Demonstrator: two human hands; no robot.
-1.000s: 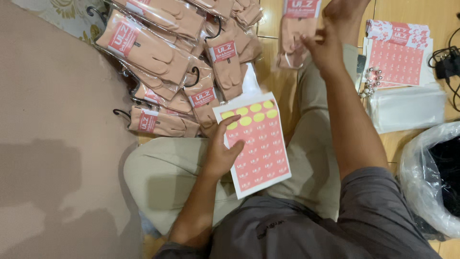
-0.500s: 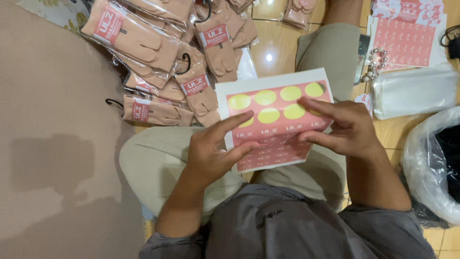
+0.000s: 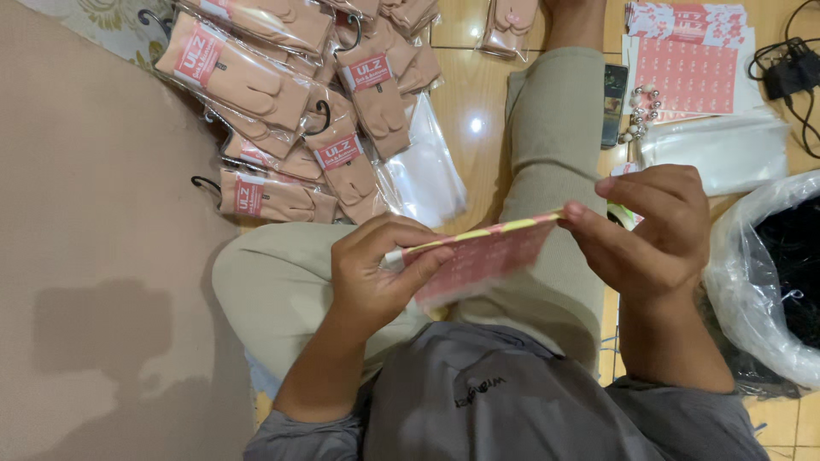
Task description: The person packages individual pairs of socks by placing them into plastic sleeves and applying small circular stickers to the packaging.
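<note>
I hold a sheet of round pink stickers (image 3: 483,256) over my lap, tilted almost edge-on to the camera. My left hand (image 3: 376,273) grips its left end between thumb and fingers. My right hand (image 3: 653,226) pinches its upper right edge with thumb and forefinger, where the backing shows yellow. My legs in beige trousers (image 3: 555,128) are crossed under the sheet.
A pile of peach toe socks in clear bags with black hooks (image 3: 299,111) lies at upper left. More sticker sheets (image 3: 688,64), clear bags (image 3: 713,149), a phone (image 3: 613,102) and a bead string lie at upper right. A plastic-lined bin (image 3: 773,273) stands right.
The sticker sheet has tipped from facing the camera to nearly edge-on. My right hand came back from reaching forward and now pinches the sheet's right edge.
</note>
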